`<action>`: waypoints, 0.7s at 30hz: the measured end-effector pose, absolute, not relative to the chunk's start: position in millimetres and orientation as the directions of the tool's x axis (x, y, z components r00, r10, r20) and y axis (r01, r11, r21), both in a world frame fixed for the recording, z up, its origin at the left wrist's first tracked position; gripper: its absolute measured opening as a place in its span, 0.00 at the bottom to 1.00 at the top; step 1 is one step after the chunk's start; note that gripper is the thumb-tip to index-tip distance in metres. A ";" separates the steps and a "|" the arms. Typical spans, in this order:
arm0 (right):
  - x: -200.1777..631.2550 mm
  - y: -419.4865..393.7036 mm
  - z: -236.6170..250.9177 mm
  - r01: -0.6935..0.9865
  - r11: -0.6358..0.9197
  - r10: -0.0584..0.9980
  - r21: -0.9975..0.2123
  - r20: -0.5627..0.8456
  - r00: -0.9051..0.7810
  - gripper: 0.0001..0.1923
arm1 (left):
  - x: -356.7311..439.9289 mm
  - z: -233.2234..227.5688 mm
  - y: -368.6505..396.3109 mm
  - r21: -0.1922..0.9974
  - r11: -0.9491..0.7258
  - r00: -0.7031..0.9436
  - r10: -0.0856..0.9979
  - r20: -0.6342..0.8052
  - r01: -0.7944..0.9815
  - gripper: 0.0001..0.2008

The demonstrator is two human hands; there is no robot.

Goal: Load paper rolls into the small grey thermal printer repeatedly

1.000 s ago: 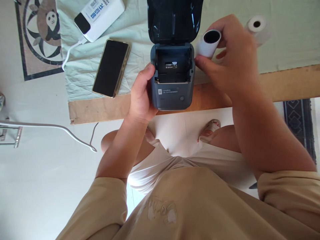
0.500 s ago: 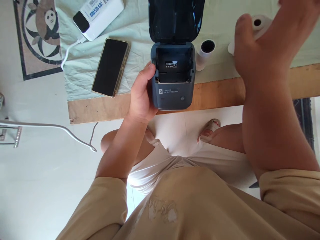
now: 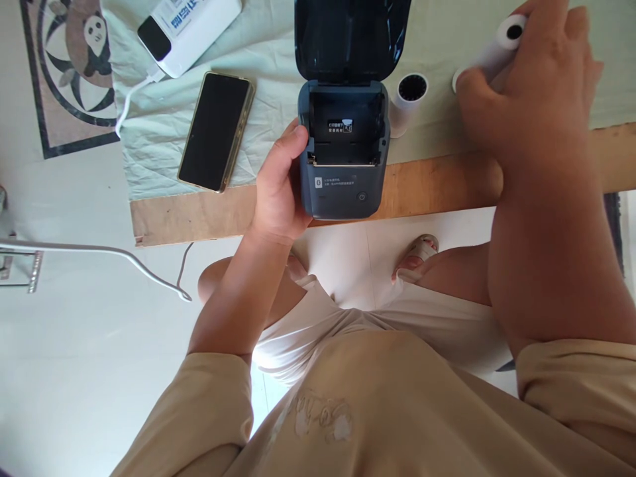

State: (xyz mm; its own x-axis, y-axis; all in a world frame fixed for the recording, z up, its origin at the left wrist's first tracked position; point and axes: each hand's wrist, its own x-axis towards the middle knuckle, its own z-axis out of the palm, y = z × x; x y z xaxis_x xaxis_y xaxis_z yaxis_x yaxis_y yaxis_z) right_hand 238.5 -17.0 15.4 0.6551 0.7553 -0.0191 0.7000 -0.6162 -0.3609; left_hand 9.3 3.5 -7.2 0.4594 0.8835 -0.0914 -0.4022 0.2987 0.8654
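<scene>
mostly hidden, the roll sits under right hand, fingers curled on it; left hand grips the open printer, lid cut off.

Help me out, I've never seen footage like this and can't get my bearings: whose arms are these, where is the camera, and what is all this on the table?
The camera sits on a person's head, looking down at their own arms and lap. Their left hand grips a small dark printer with its lid open and its paper bay bare. Their right hand closes on a white paper roll. An empty roll core stands beside the printer. On the pale cloth lie a phone and a white power bank with a cable.
</scene>
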 end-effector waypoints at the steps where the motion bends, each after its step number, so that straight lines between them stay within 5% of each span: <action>1: 238.9 -16.3 14.8 0.701 -0.613 0.757 -0.365 -0.016 0.653 0.31 | 9.2 -6.9 3.4 0.867 0.299 0.461 0.882 -0.092 -0.399 0.12; 10: 245.6 -13.2 12.7 0.736 -0.578 0.763 -0.353 0.086 0.641 0.30 | 9.7 -4.2 2.1 0.850 0.325 0.440 0.889 -0.125 -0.416 0.11; 14: 261.1 -14.3 0.8 0.748 -0.328 0.792 -0.576 0.264 0.551 0.27 | 9.6 -4.3 1.8 0.855 0.322 0.427 0.894 -0.133 -0.407 0.10; 18: 275.4 -8.1 -15.2 0.464 0.108 0.735 -0.879 0.385 0.558 0.17 | 7.9 -8.5 3.8 0.853 0.309 0.464 0.881 -0.090 -0.420 0.10; 21: 283.0 -4.4 -21.0 0.102 0.223 0.739 -0.970 0.236 0.631 0.08 | 7.1 -9.3 4.8 0.848 0.313 0.469 0.879 -0.088 -0.428 0.11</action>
State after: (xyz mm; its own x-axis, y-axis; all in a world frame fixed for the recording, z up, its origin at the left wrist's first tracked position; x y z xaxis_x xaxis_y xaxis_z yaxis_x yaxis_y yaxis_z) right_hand 283.0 -4.4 -21.0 0.6312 0.7388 0.2362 0.1022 0.2227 -0.9695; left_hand 7.1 4.8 -9.3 0.4692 0.8787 -0.0876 -0.4278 0.3130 0.8480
